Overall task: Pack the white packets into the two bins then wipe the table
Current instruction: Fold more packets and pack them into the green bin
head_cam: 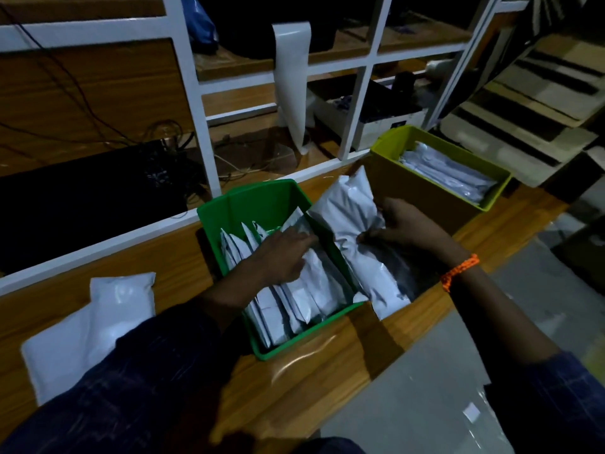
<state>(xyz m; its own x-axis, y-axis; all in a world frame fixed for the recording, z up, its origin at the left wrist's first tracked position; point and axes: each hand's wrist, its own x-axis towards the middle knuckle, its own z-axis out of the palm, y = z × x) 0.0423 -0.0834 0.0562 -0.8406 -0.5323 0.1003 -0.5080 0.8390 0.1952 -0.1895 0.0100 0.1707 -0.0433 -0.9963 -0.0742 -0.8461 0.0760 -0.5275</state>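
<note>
Green bin at mid-counter holds a standing row of white packets. Left hand, fingers fairly straight, presses the row aside, evidently to open a gap. Right hand clamps a large packet over the bin's right rim, ready for insertion. Yellow bin at the far right edge is stocked. Loose packets lie at the near left edge.

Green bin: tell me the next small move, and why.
Probably lower the large packet into the green bin on its right side. The right hand grips it tilted over the rim, while the left hand presses the standing packets leftward, seemingly opening a gap.
</note>
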